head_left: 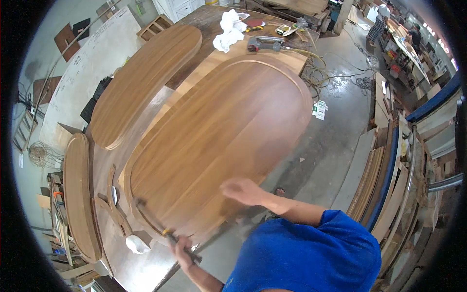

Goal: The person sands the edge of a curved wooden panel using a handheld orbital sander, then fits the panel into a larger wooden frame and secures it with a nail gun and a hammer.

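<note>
A large oval wooden panel [209,141] with a raised rim strip lies on the table in front of me. My left hand [182,250] is wrapped round the handle of a hammer [169,234] at the panel's near left end. The blurred hammer head is over the rim strip there. My right hand [238,190] is above the near right part of the panel, its fingers smeared by motion. Nothing shows in it, and whether it touches the wood I cannot tell.
A second long rounded panel [146,87] lies farther left, and another [81,194] stands at the far left. Curved wood pieces [114,211] and a white cloth [137,244] lie nearby. A nail gun [264,45] with a hose is at the far edge. Stacked boards [367,180] stand right.
</note>
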Tool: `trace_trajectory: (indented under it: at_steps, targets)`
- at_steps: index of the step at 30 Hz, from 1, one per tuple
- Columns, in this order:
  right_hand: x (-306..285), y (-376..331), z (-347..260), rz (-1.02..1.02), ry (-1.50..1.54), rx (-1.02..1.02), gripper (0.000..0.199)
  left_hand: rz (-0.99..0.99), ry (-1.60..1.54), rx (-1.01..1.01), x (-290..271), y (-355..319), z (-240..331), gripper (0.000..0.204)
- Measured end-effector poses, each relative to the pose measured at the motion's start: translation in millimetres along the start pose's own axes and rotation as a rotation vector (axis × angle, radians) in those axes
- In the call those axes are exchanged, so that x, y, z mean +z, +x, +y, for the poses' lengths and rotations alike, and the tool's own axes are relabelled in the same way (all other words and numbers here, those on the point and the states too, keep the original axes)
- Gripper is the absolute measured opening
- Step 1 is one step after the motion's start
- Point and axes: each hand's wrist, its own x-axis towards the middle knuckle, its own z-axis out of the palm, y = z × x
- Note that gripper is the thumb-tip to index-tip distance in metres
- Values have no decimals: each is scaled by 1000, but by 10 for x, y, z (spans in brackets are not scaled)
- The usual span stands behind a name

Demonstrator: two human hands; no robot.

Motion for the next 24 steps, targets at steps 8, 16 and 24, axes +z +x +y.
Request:
trace_trajectory:
  at_steps: [8, 16, 24]
  targets:
    - [-1235, -130, -170, -230, 397, 105, 55, -486, 77, -284, 2980, -302, -999, 66]
    - [-3015, 405, 369, 143, -241, 99, 40, -992, 892, 54, 4149, 516, -1208, 35]
    - [-4257, 1521, 502, 19, -521, 138, 57, -524, 1116, 393, 5754, 2740, -1109, 39]
